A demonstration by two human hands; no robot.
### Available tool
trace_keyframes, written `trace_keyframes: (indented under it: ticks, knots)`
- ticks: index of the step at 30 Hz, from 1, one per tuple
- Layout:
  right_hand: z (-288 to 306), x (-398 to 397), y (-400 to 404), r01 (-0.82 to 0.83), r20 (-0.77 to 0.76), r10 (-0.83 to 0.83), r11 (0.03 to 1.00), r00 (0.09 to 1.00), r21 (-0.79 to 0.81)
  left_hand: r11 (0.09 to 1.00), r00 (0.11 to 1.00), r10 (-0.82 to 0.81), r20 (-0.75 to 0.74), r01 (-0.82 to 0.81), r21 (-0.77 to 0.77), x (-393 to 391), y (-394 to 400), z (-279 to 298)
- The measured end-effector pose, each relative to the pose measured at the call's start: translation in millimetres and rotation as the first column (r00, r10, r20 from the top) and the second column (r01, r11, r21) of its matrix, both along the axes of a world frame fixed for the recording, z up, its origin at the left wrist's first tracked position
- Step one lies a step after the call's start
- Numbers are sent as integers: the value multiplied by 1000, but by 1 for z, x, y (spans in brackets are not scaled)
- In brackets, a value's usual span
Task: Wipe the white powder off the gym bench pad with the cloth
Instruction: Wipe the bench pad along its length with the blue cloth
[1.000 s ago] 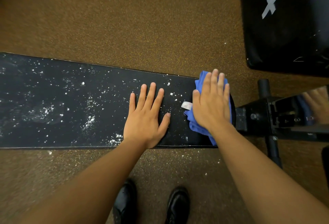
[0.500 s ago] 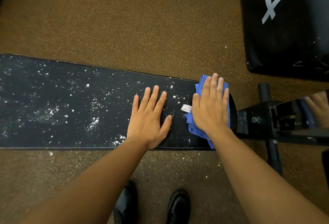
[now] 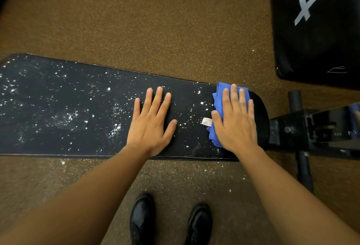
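While the right hand [image 3: 234, 120] presses flat, fingers straight, on the soft, limp blue cloth [image 3: 215, 100] at the long black powder-speckled bench pad's [image 3: 58, 108] right end, the left hand [image 3: 152, 120] rests flat beside it; palm pressure should keep the cloth from bunching.

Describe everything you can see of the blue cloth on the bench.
The blue cloth looks like soft, bunched fabric, folded into a wad, with a small white label sticking out on its left side. It lies flat on the black bench pad near the pad's rounded right end. The right hand presses on it with straight fingers, covering most of it. The left hand lies apart from it.
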State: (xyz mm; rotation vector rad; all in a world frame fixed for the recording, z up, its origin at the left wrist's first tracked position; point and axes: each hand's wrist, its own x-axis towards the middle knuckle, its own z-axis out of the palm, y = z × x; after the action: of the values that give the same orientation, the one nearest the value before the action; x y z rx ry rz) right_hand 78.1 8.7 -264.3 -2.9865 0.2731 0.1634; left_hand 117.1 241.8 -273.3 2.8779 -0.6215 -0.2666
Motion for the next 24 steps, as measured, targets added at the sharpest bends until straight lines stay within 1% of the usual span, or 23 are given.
trace_keyframes:
  ticks: [6,11,13,16,19,21,24]
  knots:
    - [-4,0,6,31,-4,-31,999,1000,-42,1000,1000,-11,-8,12,22,7,2,-3]
    - [-3,0,18,78,-18,-78,996,997,-32,1000,1000,-5,4,5,31,6,1,-5]
    - [-2,-7,24,63,-20,-63,998,998,-8,1000,1000,-8,-3,9,24,7,1,-5]
    - [-2,-28,34,-8,-22,8,1000,1000,9,1000,1000,-7,-10,8,8,6,1,-5]
    - [-2,-38,23,-51,-52,52,999,997,11,1000,1000,-8,-9,8,13,6,1,-4]
    - [-2,-25,14,7,-51,-6,1000,999,8,1000,1000,-9,-11,9,19,7,2,-4]
    - [-2,12,21,182,-38,-182,983,982,-14,1000,1000,-7,-18,8,17,7,1,-4]
